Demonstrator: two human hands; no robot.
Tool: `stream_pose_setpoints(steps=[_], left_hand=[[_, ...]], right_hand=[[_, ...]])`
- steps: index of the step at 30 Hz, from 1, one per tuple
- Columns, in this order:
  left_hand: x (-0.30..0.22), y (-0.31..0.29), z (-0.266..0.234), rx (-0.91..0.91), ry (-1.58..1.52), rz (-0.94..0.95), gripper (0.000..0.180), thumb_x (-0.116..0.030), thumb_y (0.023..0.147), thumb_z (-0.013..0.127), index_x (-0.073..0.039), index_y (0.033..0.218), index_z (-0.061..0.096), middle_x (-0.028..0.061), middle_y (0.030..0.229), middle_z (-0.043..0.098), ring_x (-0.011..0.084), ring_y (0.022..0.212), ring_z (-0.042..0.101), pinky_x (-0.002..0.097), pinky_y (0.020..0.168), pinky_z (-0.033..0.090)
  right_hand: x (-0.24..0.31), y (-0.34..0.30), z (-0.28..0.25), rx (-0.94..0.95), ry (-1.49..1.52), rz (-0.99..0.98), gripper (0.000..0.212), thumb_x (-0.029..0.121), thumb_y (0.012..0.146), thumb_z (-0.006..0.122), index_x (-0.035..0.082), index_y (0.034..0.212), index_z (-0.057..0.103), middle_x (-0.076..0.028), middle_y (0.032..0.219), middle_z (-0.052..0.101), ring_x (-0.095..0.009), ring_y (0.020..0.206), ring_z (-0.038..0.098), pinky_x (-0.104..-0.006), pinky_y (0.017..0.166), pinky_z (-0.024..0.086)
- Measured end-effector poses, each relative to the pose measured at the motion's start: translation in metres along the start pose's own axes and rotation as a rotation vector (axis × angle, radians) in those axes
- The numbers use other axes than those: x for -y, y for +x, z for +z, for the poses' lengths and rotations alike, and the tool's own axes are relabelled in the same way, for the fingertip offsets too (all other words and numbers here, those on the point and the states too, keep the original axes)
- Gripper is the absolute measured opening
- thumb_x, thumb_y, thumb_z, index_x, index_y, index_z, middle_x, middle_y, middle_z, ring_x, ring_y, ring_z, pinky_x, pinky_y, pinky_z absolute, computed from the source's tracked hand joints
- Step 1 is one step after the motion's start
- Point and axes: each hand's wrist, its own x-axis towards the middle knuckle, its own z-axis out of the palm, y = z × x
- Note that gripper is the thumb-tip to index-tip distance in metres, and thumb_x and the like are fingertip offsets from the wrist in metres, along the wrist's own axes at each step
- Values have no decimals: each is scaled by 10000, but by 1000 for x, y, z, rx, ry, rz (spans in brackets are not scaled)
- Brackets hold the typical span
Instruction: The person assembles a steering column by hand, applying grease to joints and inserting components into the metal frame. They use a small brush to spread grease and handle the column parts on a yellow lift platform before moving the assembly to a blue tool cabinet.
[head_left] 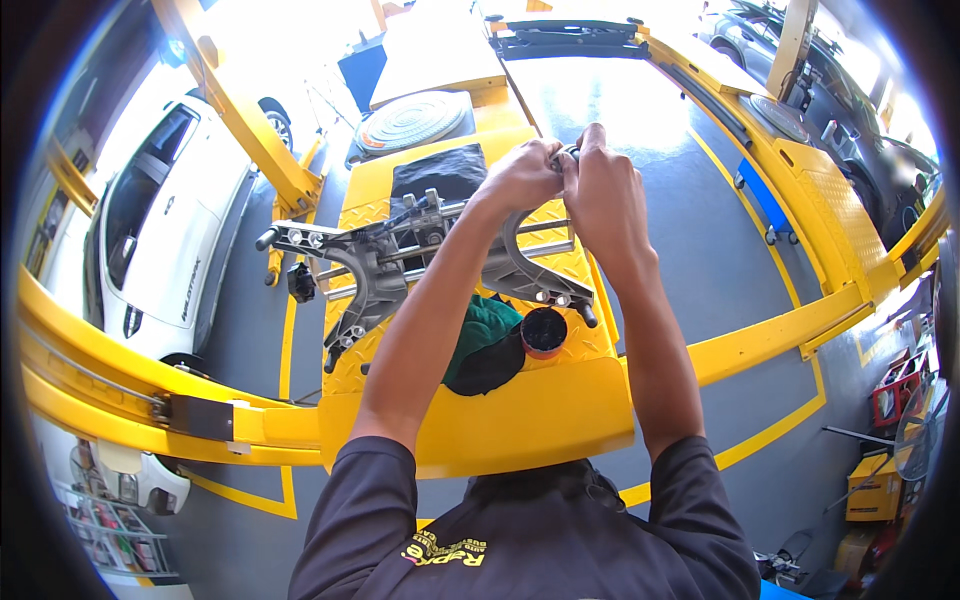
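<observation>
On the yellow ramp (585,425) lies a grey metal four-armed wheel clamp (385,285), with rods across it and dark tips on its arms. My left hand (525,178) and my right hand (605,195) meet at the clamp's far right side. Fingers of both hands are closed around a small dark metal part (567,155), mostly hidden; whether it joins the clamp's arm I cannot tell. My left forearm covers part of the clamp. Nearer to me are a green cloth (485,325), a dark cloth (490,370) and an orange-rimmed round tub (544,332) of dark stuff.
Beyond the clamp lie a black cloth (438,172) and a round turntable plate (412,122). Yellow lift beams (770,335) cross on both sides. A white vehicle (165,235) stands left, a dark car (840,110) far right. A red crate (893,388) sits at right.
</observation>
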Motion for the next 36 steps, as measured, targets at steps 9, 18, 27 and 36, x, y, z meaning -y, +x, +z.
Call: stream_pose_setpoints(steps=[9, 18, 27, 36], left_hand=[[-1, -3, -1, -4, 30, -68, 384, -361, 967, 589, -62, 1146, 749, 214, 1095, 769, 379, 1054, 732, 473, 944, 544], [-4, -3, 0, -9, 11, -93, 389, -382, 959, 597, -97, 1161, 769, 180, 1068, 786, 341, 1009, 750, 453, 931, 557], [14, 4, 2, -60, -26, 33, 450, -379, 902, 696, -10, 1156, 733, 218, 1091, 771, 342, 1034, 745, 419, 924, 553], [20, 8, 4, -43, -33, 27, 518, -392, 821, 794, -18, 1167, 700, 187, 1110, 766, 302, 1064, 736, 414, 949, 536]], right_hand=[[-2, -1, 5, -32, -35, -13, 198, 49, 990, 609, -86, 1120, 542, -315, 934, 736, -479, 845, 759, -527, 731, 617], [-1, 3, 0, -11, -51, 4, 227, 112, 1008, 628, -87, 1109, 586, -283, 855, 745, -450, 813, 769, -497, 713, 619], [2, 5, -4, 66, -19, 86, 262, 180, 1007, 662, -58, 1113, 637, -278, 910, 753, -449, 881, 759, -518, 818, 582], [6, 8, -5, 117, -58, 116, 309, 170, 974, 715, -56, 1152, 604, -230, 909, 773, -394, 882, 784, -478, 822, 611]])
